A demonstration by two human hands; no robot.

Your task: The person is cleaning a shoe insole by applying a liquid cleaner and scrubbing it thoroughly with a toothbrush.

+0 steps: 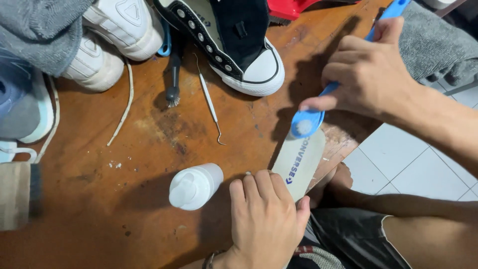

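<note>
Wooden table (149,209): insole (298,162), white bottle (194,186), pick (210,105), small brush (174,74), sneakers (234,40).

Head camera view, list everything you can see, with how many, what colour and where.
insole: one, pale grey, table's right edge, under both hands
brush: one, blue, head resting on the insole's top end
bottle: one, white, lying left of the insole
metal pick: one, silver, table centre
small brush: one, black, left of the pick
high-top sneaker: one, black and white, top centre
white sneakers: two, top left
lace: one, white, loose below the white sneakers
table: one, brown wood
left hand: pressing the insole's near end
right hand: gripping the brush handle
</note>
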